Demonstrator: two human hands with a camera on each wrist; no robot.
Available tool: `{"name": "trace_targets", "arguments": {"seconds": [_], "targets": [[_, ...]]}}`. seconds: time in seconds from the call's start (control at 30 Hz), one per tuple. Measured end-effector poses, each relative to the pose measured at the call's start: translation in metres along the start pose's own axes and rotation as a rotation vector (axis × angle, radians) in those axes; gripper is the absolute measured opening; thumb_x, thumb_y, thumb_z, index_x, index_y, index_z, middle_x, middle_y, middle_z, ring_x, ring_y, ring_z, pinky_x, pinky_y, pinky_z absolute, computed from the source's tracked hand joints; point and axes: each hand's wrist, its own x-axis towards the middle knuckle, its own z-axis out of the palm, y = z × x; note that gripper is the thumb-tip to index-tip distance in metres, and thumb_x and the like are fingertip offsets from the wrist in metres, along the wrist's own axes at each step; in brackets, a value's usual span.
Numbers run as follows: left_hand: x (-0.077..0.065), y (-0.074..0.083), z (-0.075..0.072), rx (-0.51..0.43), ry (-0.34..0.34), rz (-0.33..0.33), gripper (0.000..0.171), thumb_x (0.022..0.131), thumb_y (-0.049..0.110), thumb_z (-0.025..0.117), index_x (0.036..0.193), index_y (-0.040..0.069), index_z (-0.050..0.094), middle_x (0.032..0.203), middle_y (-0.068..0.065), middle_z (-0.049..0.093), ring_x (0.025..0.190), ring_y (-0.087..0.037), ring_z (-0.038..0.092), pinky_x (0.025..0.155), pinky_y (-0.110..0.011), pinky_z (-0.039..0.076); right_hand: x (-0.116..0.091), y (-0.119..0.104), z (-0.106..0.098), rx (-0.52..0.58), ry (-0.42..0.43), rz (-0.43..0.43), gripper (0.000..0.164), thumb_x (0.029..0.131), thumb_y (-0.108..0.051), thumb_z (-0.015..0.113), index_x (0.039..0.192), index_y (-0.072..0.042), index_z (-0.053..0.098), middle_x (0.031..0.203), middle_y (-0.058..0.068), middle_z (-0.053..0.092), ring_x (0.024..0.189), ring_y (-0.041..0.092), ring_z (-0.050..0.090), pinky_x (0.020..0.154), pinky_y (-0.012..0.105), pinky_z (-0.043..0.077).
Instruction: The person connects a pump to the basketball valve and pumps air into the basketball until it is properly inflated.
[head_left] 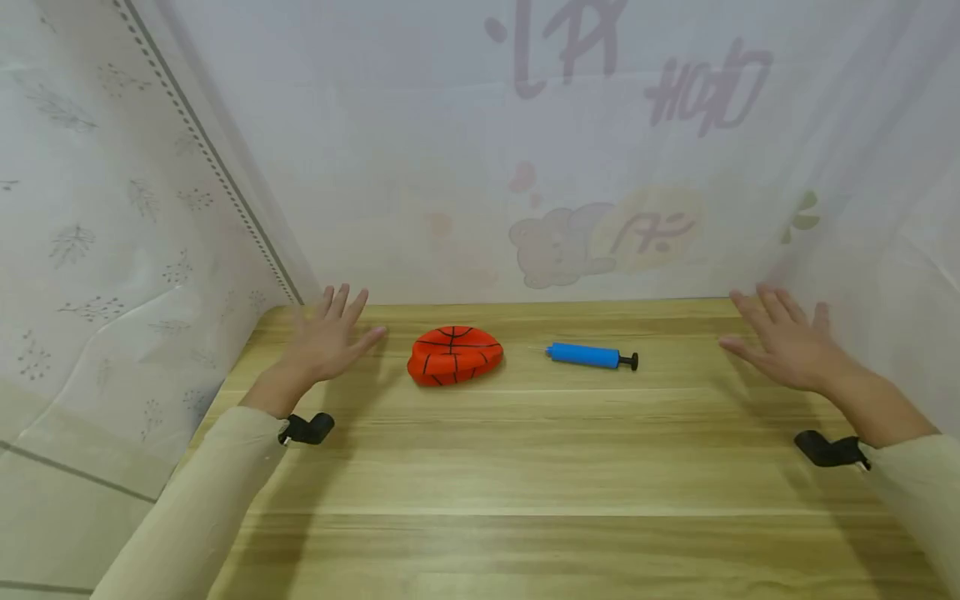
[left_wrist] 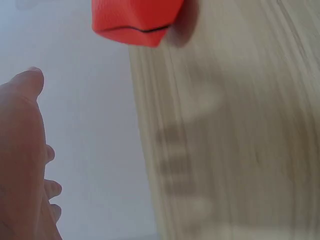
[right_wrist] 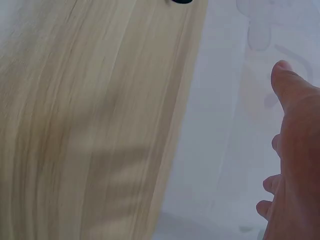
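A deflated red-orange toy basketball (head_left: 455, 357) with black lines lies caved-in on the wooden table. To its right lies a small blue ball pump (head_left: 585, 356) with a black handle, its thin needle pointing at the ball. My left hand (head_left: 326, 340) is spread to the left of the ball, holding nothing. Fingers straight and apart, my right hand (head_left: 795, 346) is right of the pump and also holds nothing. In the left wrist view part of the ball (left_wrist: 137, 20) shows at the top. The right wrist view catches only a black bit of the pump handle (right_wrist: 182, 1).
The wood-grain table (head_left: 525, 467) ends at the back against a pale printed curtain (head_left: 420, 167). Another curtain (head_left: 112, 208) with plant sprigs hangs on the left side. Black wrist mounts (head_left: 307, 428) stick out at both sleeves.
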Motion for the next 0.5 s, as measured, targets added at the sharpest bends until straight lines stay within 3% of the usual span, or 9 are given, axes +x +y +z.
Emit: {"name": "trace_targets", "arguments": {"seconds": [0.17,0.33,0.5], "targets": [[0.009,0.017,0.000,0.018,-0.023,0.027,0.086,0.103,0.067,0.029,0.164,0.010,0.008,0.167,-0.025,-0.003,0.153,-0.045,-0.008,0.107,-0.077,-0.015,0.012,-0.013,0.003,-0.045,-0.002,-0.035,0.086,0.104,-0.057,0.044,0.164,-0.012,0.003,0.162,0.035,-0.001,0.147,0.059,0.001,0.102,0.084,-0.008],[0.019,0.040,0.001,0.036,-0.014,0.083,0.085,0.102,0.067,0.031,0.164,0.013,0.009,0.168,-0.023,0.002,0.154,-0.043,-0.007,0.109,-0.075,-0.014,0.024,-0.034,0.005,-0.028,-0.050,-0.068,0.084,0.105,-0.057,0.041,0.164,-0.012,0.001,0.163,0.033,-0.006,0.149,0.055,-0.004,0.104,0.083,0.002],[0.028,0.070,0.003,0.050,-0.011,0.148,0.082,0.103,0.064,0.035,0.164,0.015,0.012,0.169,-0.020,0.007,0.155,-0.040,-0.004,0.112,-0.075,-0.010,0.037,-0.062,0.007,-0.027,-0.063,-0.091,0.083,0.104,-0.060,0.039,0.164,-0.014,0.006,0.166,0.029,-0.002,0.151,0.051,-0.003,0.106,0.081,-0.005]]}}
